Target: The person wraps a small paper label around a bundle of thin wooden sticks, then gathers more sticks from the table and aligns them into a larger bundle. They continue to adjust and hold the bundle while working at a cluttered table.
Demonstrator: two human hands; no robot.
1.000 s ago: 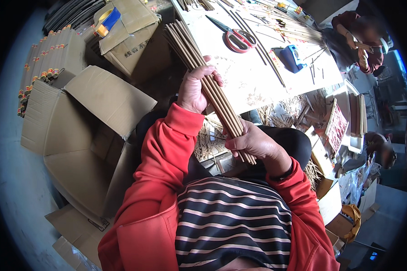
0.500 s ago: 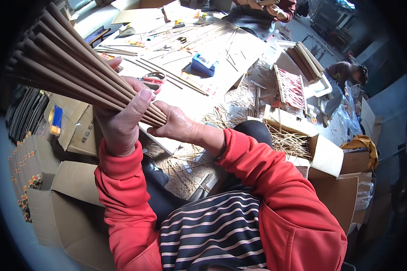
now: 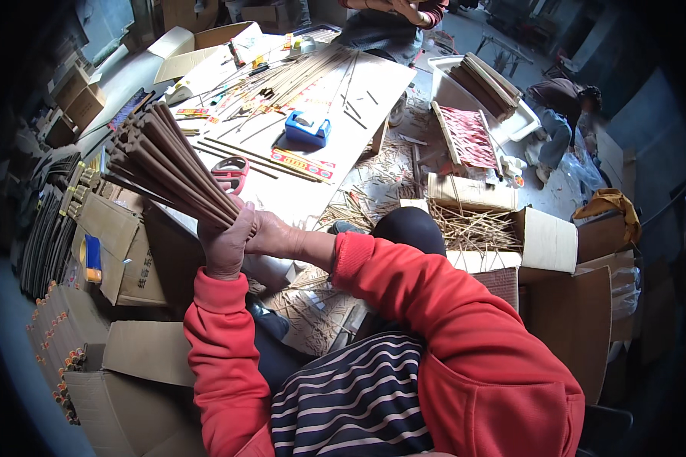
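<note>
A thick bundle of brown incense sticks (image 3: 171, 164) slants up and to the left, fanned out at its top end. Around its lower end my left hand (image 3: 227, 242) is closed, with the thumb along the sticks. My right hand (image 3: 273, 233) presses in from the right against the bundle's base and my left hand; its fingers are largely hidden. Just behind the hands, on the white table (image 3: 282, 196), lies a pair of red-handled scissors (image 3: 232, 172). A blue tape dispenser (image 3: 307, 129) stands beyond it.
Loose sticks (image 3: 312, 72) and printed paper strips (image 3: 303, 163) cover parts of the table. An open carton of thin sticks (image 3: 472, 225) stands right, an open cardboard box (image 3: 149, 396) lower left. One person (image 3: 385, 30) sits across the table; another (image 3: 560, 114) bends at the right.
The bundle has tipped more upright and moved lower and away from me, its far end drawing in from the left edge. Both hands stay on it. The view has shifted too.
</note>
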